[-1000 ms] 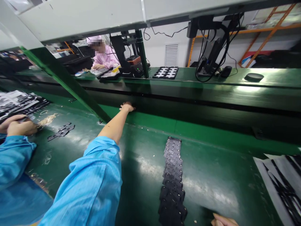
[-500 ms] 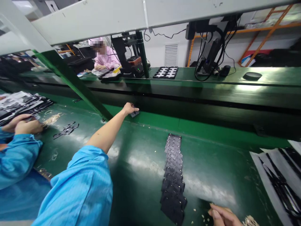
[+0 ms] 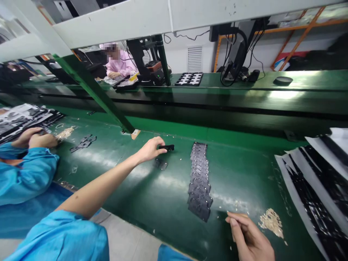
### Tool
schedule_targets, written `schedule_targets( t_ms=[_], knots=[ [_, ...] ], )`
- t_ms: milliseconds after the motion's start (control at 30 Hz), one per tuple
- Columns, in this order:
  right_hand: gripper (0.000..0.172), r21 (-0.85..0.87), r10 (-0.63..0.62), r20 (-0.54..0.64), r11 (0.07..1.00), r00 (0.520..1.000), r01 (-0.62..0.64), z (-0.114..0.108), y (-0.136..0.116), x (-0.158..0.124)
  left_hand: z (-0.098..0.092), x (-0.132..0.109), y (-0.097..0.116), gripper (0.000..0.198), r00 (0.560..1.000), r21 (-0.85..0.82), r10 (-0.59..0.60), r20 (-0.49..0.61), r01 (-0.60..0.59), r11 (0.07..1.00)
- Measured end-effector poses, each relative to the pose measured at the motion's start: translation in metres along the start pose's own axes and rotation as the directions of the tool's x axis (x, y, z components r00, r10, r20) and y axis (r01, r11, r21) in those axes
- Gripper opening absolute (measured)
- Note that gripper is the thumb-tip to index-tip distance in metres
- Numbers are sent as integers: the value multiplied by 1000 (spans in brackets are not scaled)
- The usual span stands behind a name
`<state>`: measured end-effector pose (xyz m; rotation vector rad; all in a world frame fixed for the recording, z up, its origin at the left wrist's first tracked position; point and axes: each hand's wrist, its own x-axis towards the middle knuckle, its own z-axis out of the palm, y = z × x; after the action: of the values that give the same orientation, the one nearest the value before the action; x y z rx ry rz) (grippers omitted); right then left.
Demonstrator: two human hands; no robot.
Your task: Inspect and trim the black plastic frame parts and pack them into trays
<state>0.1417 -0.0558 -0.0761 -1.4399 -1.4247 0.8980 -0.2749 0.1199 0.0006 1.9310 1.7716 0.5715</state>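
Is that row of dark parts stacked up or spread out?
Spread out, though overlapping: the dark parts run in a long line across the green table.

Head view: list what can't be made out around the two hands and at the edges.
All in the head view:
- Right hand: whether the fingertips hold anything, too small to tell; the bottom edge cuts off its wrist.
- Black part: its near end, hidden by the left hand.
- Black-and-white sheets: their far side, cut off by the right edge.
- Pale bits: their number, too small and heaped.
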Motion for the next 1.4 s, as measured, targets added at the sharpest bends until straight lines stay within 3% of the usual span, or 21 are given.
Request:
schedule_targets(
  t_ms=[100,133,167,233,300,333,367,400,433,467,533,600,667,700,867,1000,1067,1133,1200,1300,1400],
  knots=[
    [27,61,19,41,998,999,-22,2,-11,-4,12,-42,43,10,981,44,183,-60,-180,983],
    [29,100,35,68,994,997,-41,5,-18,-4,22,-58,59,10,946,95,318,-65,-311,946],
    [32,150,58,102,986,993,-73,7,-26,-4,34,-74,76,11,884,161,463,-60,-449,879],
    [41,288,101,235,943,967,-169,12,-42,-3,62,-102,105,16,708,262,705,-38,-674,691],
    [49,388,130,363,879,923,-276,14,-55,-3,89,-123,125,18,562,277,827,-33,-790,548],
    [50,405,146,405,856,902,-320,14,-59,-3,100,-130,132,19,524,264,851,-44,-815,516],
    [49,410,165,418,843,893,-347,12,-61,-3,108,-134,137,18,520,242,852,-57,-821,517],
    [47,407,180,404,843,897,-353,10,-61,-5,114,-138,140,14,548,206,834,-68,-810,549],
    [44,400,190,368,852,910,-339,7,-61,-6,118,-139,143,11,606,144,792,-76,-779,611],
    [41,389,191,316,868,930,-310,3,-60,-8,120,-140,144,23,681,50,728,-79,-727,685],
    [35,358,162,220,904,962,-234,-2,-58,-11,123,-142,148,63,833,-212,551,-46,-547,810],
    [28,326,112,181,930,977,-167,-6,-57,-12,125,-143,154,59,922,-480,379,79,-299,825],
    [23,315,71,177,941,982,-125,-7,-58,-12,130,-146,162,31,934,-627,278,225,-79,775],
    [21,317,59,175,942,983,-114,-8,-58,-11,133,-147,166,29,927,-659,251,280,-4,752],
    [16,328,76,191,935,979,-137,-15,-52,-9,146,-148,178,24,929,-705,195,315,92,704],
    [17,247,81,203,960,976,-131,-28,-46,-3,147,-138,183,23,938,-684,178,297,79,726],
    [22,162,10,193,986,981,-42,-35,-45,3,144,-131,187,23,924,-636,215,317,39,771],
    [16,98,-89,194,993,977,71,-38,-47,7,142,-126,192,22,911,-590,267,314,-34,807],
    [13,102,-128,186,989,974,111,-36,-49,8,144,-124,197,23,933,-573,286,218,-114,811],
    [24,245,-1,129,969,992,-30,-26,-48,3,154,-129,201,20,963,-599,261,66,-171,782],
    [31,385,149,172,900,974,-205,-20,-43,-4,162,-134,200,18,954,-603,287,83,-182,777]
  ],
)
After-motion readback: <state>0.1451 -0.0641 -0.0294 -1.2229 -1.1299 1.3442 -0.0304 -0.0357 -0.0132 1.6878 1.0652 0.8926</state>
